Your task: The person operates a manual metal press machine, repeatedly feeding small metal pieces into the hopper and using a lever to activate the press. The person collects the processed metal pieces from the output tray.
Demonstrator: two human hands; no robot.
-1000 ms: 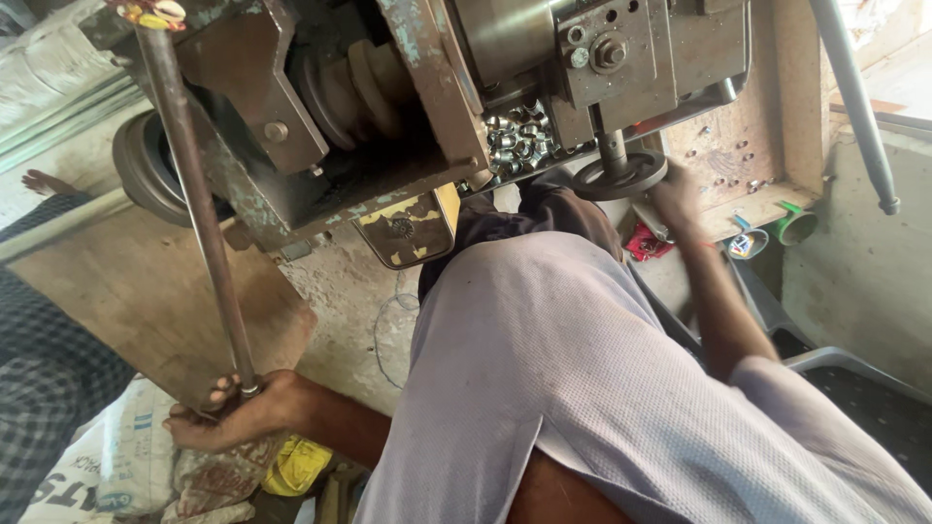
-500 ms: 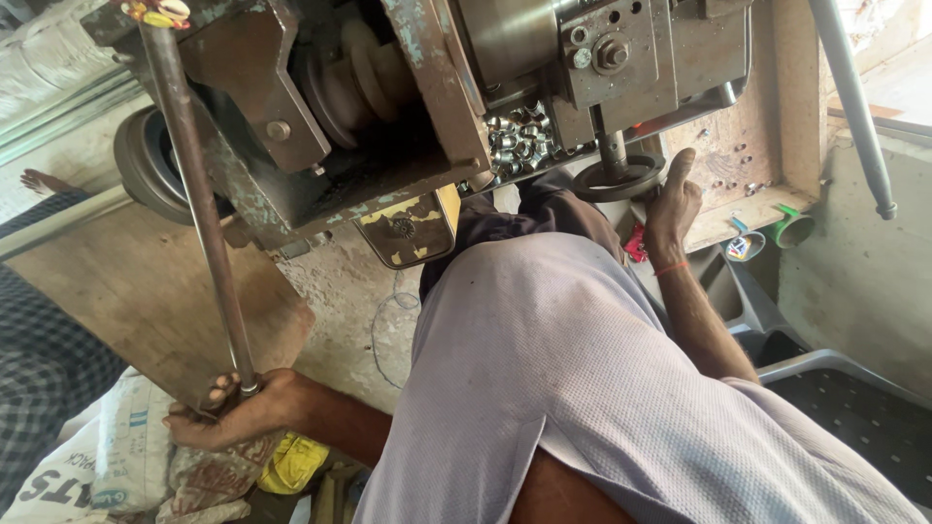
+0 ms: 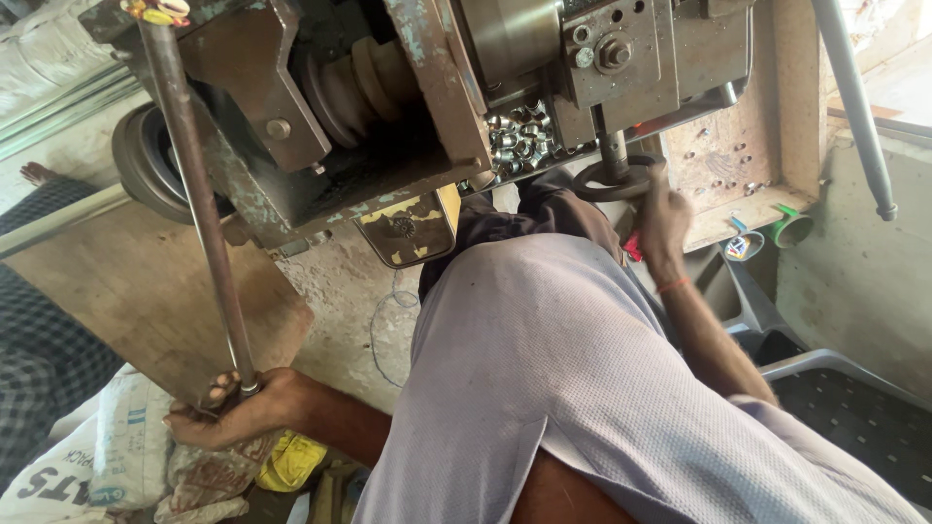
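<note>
Left hand (image 3: 233,412) gripped around long rusty lever rod (image 3: 194,204), right hand (image 3: 660,218) touching dark ring handwheel (image 3: 614,181), grip unclear, shiny metal nuts (image 3: 519,141) beside it, worn press machine (image 3: 388,107) above.

Dull metal lever rod (image 3: 199,204), glossy steel nuts (image 3: 524,141)

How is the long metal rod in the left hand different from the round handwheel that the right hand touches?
The rod is long, straight and thin; the handwheel is a small dark ring. The rod slants down from the machine top to the left hand, which grips its lower end; the handwheel sits on a short shaft under the machine, and the right hand rests at its rim. Both are metal.
</note>
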